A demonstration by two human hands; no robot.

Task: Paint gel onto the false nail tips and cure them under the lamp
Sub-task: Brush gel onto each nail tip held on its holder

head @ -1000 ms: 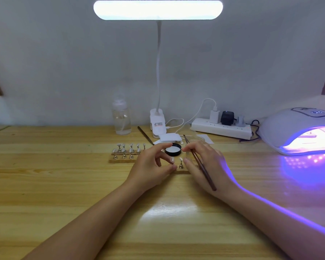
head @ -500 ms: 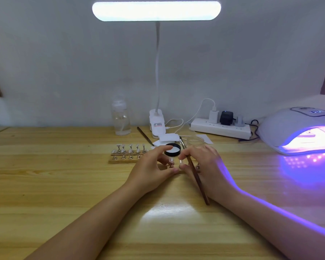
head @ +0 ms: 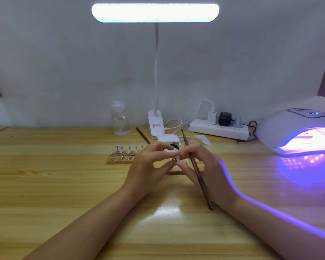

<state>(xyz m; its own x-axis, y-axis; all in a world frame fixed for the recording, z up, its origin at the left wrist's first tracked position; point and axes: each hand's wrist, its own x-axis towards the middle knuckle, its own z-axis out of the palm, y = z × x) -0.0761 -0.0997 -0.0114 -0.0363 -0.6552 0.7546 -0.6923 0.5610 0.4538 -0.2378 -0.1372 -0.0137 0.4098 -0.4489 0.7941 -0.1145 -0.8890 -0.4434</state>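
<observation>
We judge the handling step: left hand pinches 1 nail tip, right hand clamps the brush; next, steady painting.

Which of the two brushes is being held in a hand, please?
The longer brown brush, gripped by the right hand; the other brush lies untouched near the clip lamp's base.

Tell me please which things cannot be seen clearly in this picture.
- Head view: the nail tip between the fingers is too small to show any gel.
- The gel pot is mostly hidden behind the left hand.
- The brush bristles are too thin to judge; the right hand covers part of the handle.
- The curing lamp is cut off by the right edge.
</observation>
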